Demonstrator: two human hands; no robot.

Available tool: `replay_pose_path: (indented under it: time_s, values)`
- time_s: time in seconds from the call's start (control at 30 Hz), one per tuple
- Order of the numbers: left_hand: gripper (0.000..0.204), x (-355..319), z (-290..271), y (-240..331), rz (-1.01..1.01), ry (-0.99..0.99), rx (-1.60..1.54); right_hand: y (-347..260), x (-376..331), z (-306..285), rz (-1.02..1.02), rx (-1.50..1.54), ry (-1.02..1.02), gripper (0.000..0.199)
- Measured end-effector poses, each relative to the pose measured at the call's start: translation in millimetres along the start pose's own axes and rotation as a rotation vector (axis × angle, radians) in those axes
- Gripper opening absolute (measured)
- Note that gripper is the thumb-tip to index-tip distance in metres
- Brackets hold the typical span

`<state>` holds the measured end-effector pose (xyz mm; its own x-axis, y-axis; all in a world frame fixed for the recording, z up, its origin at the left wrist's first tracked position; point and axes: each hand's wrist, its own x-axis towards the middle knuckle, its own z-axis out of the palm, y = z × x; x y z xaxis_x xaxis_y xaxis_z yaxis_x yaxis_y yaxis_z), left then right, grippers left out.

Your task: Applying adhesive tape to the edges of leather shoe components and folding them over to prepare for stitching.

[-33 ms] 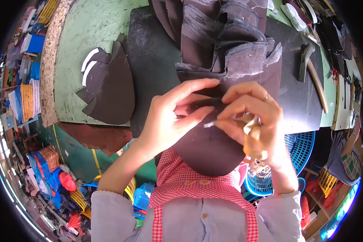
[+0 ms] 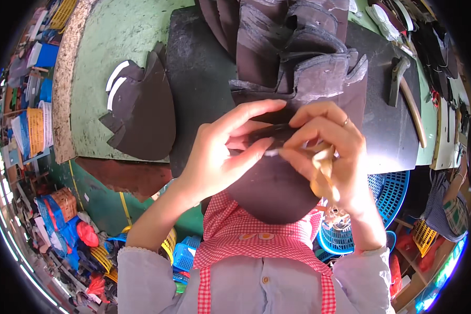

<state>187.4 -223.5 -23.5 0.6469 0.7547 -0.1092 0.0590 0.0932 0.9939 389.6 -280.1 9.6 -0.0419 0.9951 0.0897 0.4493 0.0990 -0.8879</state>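
A dark brown, smooth sheet piece [image 2: 275,196] with a rounded lower end hangs over the table's near edge before me. My left hand [image 2: 220,146] grips its upper part, thumb in front and several fingers behind. Close beside it, my right hand [image 2: 332,141] pinches a small white bit [image 2: 271,152] against the piece's dark edge. A crumpled yellowish strip [image 2: 324,175] is held in the same right hand and trails down past the palm. What the white bit is cannot be made out. Beyond both hands lies a stack of similar dark pieces [image 2: 319,76] with folded, whitish-smeared edges.
On the green table [image 2: 120,31], a loose dark piece [image 2: 146,118] with white strips lies to the left. A wooden-handled hammer [image 2: 411,104] rests on the black board [image 2: 374,133] at the right. Blue baskets [image 2: 392,199] stand below the table's near edge.
My right fingers and the white bit have moved slightly up toward the left thumb. The lower end of the dark piece has risen a little. The left hand has hardly moved.
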Motion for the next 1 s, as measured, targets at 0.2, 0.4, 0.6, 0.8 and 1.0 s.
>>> replay_pose_path:
  time_s: [0.2,0.4,0.6,0.8,1.0]
  values:
    - [0.068,-3.6,-5.6,0.9,0.089,-0.084,-0.065,1.1,6.2,12.2,0.027,-0.015,0.015,0.024]
    - [0.060,-3.6,-1.8,-0.9,0.106,-0.025,0.007,26.5,1.9,9.9,-0.041,0.312,0.044,0.021]
    - [0.060,-7.0,-2.0,-0.8,0.164,0.033,0.107,26.5,-23.7,-48.6,0.316,0.131,0.228,0.038]
    - [0.058,-12.6,2.3,14.3,0.070,0.041,0.176,-2.6,-15.5,-34.7,-0.285,-0.605,0.143,0.091]
    - [0.056,-10.9,10.6,22.8,0.037,0.067,0.189,17.9,-19.8,-13.3,-0.068,-0.174,0.157,0.014]
